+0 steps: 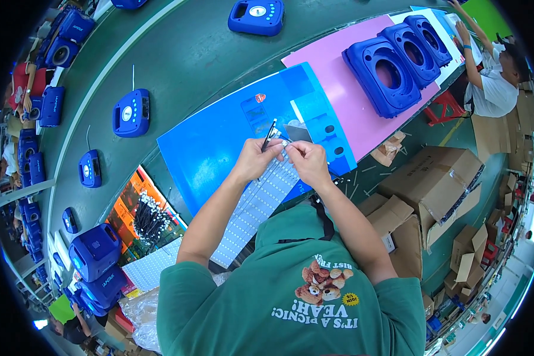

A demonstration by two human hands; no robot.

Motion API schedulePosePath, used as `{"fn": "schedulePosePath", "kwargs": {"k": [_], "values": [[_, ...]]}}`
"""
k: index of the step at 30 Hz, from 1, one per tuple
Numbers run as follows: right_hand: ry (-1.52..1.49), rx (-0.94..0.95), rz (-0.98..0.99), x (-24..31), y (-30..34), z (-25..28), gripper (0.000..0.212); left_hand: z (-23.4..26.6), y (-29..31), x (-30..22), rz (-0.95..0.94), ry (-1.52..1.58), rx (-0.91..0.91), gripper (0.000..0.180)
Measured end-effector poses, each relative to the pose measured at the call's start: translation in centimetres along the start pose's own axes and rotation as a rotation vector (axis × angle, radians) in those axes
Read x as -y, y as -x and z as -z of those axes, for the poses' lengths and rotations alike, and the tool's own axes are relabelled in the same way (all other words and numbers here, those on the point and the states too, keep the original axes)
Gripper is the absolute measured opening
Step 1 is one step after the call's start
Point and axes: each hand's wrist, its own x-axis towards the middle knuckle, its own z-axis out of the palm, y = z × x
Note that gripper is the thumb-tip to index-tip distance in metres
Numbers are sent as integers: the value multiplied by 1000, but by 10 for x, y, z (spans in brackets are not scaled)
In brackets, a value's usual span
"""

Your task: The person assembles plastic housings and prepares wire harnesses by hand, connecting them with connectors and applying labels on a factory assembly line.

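Observation:
My left hand [256, 159] is closed, with a slim black pen-like tool [269, 133] standing up between its fingers. Its fingertips meet those of my right hand [310, 162], which is pinched shut. Between the two sits a small white piece [285, 143], too small to name, at the upper end of a white sheet of strips dotted in rows [243, 224]. This sheet runs down from my hands towards my lap. Under the hands lies a blue plastic board [204, 151], with a small grey flat plate [298, 132] on it.
Several blue speaker frames [391, 80] stand on a pink sheet [344, 44] at the right. Bundled black wires with white connectors [151, 219] lie at the left. Blue housings [132, 114] sit on the green belt [178, 71]. Cardboard boxes [430, 178] and a person [495, 83] are at the right.

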Motion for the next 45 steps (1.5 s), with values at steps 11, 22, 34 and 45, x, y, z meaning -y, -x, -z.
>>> {"fn": "schedulePosePath", "kwargs": {"k": [11,22,34,45], "values": [[-22,10,-6,-6,-2,0,19,-3,-1,8,-49,-10,-16,23],[6,99,-4,-5,-5,2,21,0,0,10,-70,-54,-7,20],[194,246,-73,10,-20,12,19,-1,1,15,-107,-184,-49,20],[-43,159,-90,-3,-8,3,18,-3,-4,16,-112,-40,11,20]]}}
